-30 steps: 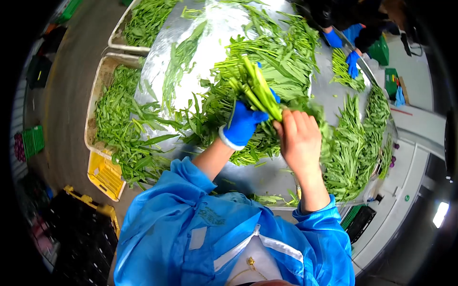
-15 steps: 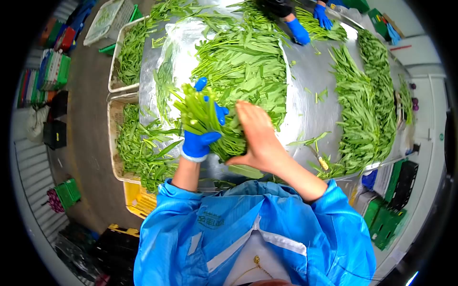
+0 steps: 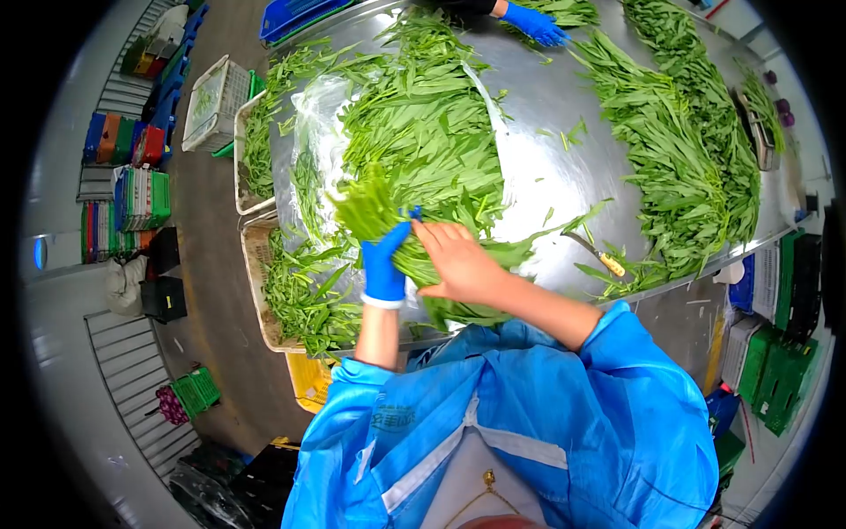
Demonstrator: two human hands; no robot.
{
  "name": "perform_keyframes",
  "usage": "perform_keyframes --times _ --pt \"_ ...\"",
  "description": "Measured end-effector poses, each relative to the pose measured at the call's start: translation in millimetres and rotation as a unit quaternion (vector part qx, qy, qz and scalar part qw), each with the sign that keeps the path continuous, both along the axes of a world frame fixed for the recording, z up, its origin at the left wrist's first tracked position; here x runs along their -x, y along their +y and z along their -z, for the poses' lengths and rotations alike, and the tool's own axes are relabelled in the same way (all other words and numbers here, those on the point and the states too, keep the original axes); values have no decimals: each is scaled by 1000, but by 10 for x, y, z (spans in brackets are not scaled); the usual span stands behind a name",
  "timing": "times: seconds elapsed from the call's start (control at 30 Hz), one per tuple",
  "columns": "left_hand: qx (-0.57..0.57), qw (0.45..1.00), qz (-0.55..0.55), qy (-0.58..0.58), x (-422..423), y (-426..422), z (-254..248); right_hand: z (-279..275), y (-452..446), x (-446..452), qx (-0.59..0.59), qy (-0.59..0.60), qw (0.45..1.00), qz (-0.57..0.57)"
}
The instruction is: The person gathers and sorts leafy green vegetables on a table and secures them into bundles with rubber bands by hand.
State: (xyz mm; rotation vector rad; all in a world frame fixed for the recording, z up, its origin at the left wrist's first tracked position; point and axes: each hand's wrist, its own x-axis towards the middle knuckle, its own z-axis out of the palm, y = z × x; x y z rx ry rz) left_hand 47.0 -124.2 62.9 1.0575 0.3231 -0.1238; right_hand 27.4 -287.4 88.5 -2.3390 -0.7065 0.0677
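Note:
My left hand (image 3: 385, 264), in a blue glove, is wrapped round a bunch of green leafy stems (image 3: 366, 207) whose cut ends point up and left. My bare right hand (image 3: 463, 264) presses against the leafy side of the same bunch, its fingers close together near the glove. Beyond the bunch, a broad pile of leafy greens (image 3: 441, 145) lies on clear plastic on the metal table (image 3: 564, 176). A knife with a yellowish handle (image 3: 610, 264) rests to the right of my hands, beside loose leaves.
Long rows of greens (image 3: 679, 150) lie along the table's right side. Crates of greens (image 3: 256, 264) stand at its left edge, above a yellow crate (image 3: 310, 379). A co-worker's blue-gloved hand (image 3: 533, 24) is at the far edge. Stacked crates (image 3: 775, 370) stand at right.
The bunch has moved left, nearer my body, in my left hand. My right hand has shifted from the stems to the bunch's leafy side. The view has swung, showing more floor at left.

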Motion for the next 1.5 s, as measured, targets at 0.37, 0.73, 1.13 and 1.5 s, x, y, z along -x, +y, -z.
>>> perform_keyframes --times 0.37,0.73,1.13,1.5 --pt "163 980 106 -40 -150 411 -436 1388 -2717 1088 268 80 906 318" --pt "-200 933 267 137 70 133 -166 1307 -2595 1203 47 101 937 330" --pt "-275 920 276 48 429 -317 394 301 -1043 750 -25 74 997 27" --pt "-378 874 297 77 682 -325 383 554 -757 737 -2 146 989 31"
